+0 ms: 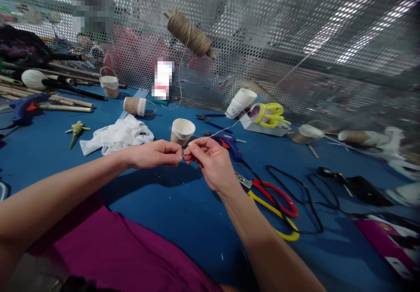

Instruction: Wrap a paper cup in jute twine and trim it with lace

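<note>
Between my two hands runs a thin, pale twisted cord (223,130), which trails up and right towards the back of the table. My left hand (157,154) pinches one end of it, fingers closed. Close beside it, my right hand (211,160) also pinches the cord between thumb and fingers. Just behind the hands stands a small cup wrapped in brown twine (179,138) with a white band at its rim. Left of that cup lies a crumpled white lacy cloth (121,135).
Scissors with red and yellow handles (275,198) and a blue glue gun (231,146) lie right of my hands. Behind are stacked paper cups (241,103), a twine spool (188,33) and small twine baskets (133,106). Sticks (65,101) lie left; a black cable (305,191) loops right.
</note>
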`<state>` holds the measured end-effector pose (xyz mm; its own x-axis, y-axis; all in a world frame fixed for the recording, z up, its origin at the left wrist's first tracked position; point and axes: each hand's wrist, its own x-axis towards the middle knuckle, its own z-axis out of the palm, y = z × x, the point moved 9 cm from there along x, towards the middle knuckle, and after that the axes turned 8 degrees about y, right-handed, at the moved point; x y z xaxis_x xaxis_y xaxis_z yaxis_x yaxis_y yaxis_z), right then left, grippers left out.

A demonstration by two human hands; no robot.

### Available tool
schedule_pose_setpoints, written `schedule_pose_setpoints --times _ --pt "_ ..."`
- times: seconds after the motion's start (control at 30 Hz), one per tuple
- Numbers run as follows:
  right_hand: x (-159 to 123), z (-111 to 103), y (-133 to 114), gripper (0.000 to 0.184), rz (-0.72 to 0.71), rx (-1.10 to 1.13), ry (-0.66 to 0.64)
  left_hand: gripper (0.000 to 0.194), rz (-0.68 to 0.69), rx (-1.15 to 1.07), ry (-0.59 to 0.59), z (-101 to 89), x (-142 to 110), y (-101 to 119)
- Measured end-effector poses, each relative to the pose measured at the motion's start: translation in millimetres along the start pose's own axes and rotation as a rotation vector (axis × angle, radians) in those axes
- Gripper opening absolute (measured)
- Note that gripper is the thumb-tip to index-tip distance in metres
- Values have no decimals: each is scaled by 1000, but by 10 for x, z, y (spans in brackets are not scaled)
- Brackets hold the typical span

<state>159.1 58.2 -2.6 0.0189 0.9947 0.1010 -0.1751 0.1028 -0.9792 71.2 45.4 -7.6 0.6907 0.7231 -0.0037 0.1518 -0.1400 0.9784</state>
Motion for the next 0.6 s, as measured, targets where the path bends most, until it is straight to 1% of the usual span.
schedule_pose_setpoints --times 0.13,0.23,0.37,0.43,0.6 --pt "3 -22 -38 10 -46 -44 21 22 -25 1 27 5 9 -24" --pt "9 -44 -59 10 -56 -83 35 21 -47 3 71 -35 18 -52" --pt "15 -58 -91 11 -78 -138 37 22 -76 -83 55 -65 19 -94" --pt "15 -52 -97 10 -92 -148 30 23 -91 -132 64 -81 20 -122" --pt "8 2 -65 9 -118 -195 -25 20 -104 -188 137 -90 34 -175"
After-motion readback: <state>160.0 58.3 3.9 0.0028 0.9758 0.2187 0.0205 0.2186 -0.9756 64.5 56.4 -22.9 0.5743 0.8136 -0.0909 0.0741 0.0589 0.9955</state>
